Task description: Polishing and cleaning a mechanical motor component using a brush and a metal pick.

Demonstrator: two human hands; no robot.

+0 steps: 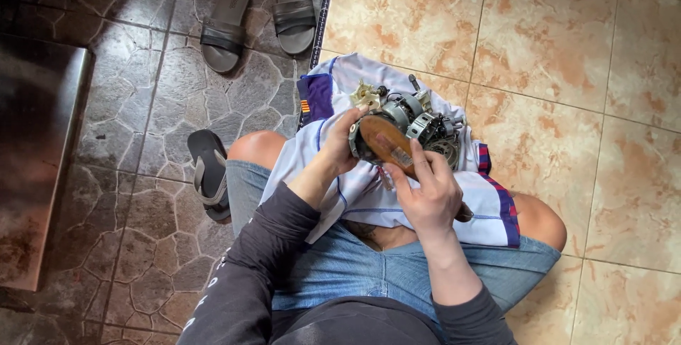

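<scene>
I sit on the floor with a white and blue cloth spread over my lap. On it rests a grey electric motor assembly with metal parts and wires. My left hand grips its left side, fingers curled around the round housing. My right hand holds a tool with a brown wooden handle, pressed against the motor's near face. The tool's working end is hidden.
A pair of dark sandals lies on the grey stone floor at the top. Another sandal sits by my left knee. Beige tiles cover the floor to the right. A metal surface stands at the left.
</scene>
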